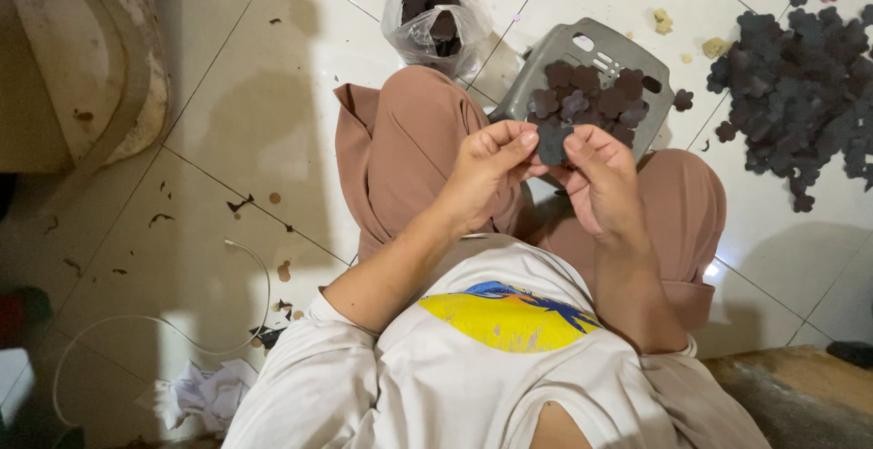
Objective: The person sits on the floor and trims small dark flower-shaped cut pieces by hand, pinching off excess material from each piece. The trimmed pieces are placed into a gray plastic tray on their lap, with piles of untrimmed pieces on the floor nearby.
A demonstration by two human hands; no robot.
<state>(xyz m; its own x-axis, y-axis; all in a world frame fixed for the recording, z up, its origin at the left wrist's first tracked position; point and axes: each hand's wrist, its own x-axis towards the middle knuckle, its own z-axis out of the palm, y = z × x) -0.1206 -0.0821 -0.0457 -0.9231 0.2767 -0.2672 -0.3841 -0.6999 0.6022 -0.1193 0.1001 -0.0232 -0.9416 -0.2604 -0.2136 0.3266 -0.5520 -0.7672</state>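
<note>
Left hand (486, 176) and right hand (596, 181), fingers pinched shut on one dark flower-shaped cutout (550, 144), above a grey tray (591, 49) of cutouts.

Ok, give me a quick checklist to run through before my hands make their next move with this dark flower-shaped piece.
1. Piece held by both hands: ok. The left hand and right hand pinch one dark flower-shaped piece between them.
2. Grip secure: cannot tell; the fingertips hide most of the piece.
3. Supply within reach: ok. The grey tray just beyond the knees holds more dark pieces.
4. Large pile kept apart: ok, it lies on the floor tiles to the right of the tray.
5. Clear bag: ok, open, with dark pieces inside.
6. Floor tidy: not ok; scraps and a white cable lie to the left.
</note>
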